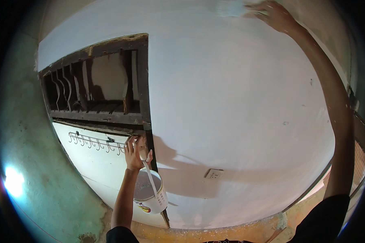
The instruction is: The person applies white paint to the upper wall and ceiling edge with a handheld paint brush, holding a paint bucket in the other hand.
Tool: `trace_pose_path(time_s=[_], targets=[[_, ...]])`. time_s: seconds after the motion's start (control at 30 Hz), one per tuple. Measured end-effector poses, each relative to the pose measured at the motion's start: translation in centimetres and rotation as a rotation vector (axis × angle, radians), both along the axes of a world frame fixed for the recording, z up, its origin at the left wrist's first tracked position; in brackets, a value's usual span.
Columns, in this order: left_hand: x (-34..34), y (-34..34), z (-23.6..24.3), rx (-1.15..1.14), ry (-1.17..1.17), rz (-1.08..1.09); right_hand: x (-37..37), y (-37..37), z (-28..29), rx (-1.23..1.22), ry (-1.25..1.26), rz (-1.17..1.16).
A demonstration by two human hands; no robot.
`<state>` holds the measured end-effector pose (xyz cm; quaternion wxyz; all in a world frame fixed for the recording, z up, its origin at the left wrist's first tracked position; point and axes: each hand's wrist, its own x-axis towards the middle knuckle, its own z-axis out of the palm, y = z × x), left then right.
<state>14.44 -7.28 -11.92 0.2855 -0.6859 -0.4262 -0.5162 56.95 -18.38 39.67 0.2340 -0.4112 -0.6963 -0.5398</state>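
White round plastic bucket w/ coloured print (158, 202): hangs below lower R corner of dark-brown wooden barred frame (143, 77), tilted, mouth toward viewer; greyish inside shows, fill level unclear. White strap-like handle (152, 180) runs up to thumb side of bare L hand (134, 157).

L hand: just under frame's lower R corner, fingers half-curled by the wood edge, thumb apart; can't tell if any finger closes round the handle.

R hand (275, 17): bare, well above & R of frame, arm raised. Fingers prob. gripping the near end of a blurred pale-blue flat pad (231, 8) at white plastered wall (239, 109); blur hides its kind.

Also: thin metal hook rail (96, 142) below frame; small white rectangular wall socket (213, 173) below & R of it.

Handling (judged): bucket wall stiff-ish, not fragile; wt. depends on fill; prob. swings & slops if tipped. Rim maybe slick if wet. Best hold: handle at mid-arc, 4 fingers hooked under; 2nd hand under base if heavy.
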Motion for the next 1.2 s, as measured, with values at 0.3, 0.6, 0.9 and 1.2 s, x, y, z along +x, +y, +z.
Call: trace_pose_path(time_s=[0.3,0.6,0.9,1.2], targets=[[-1.7,0.2,0.4,0.005,0.169,-0.031,25.9,-7.5,-6.0,0.012,0.193,-0.519],[-1.9,0.6,-0.3,-0.030,0.143,0.013,22.7,-9.3,-4.5,0.072,0.049,-0.220],[-0.2,2.3,0.6,0.001,0.136,-0.149,-4.5,-1.6,-2.9,-0.170,-0.179,0.095],[-1.3,1.1,0.6,-0.043,0.162,-0.092,-1.7,0.8,-6.5,-0.152,-0.136,0.028]])
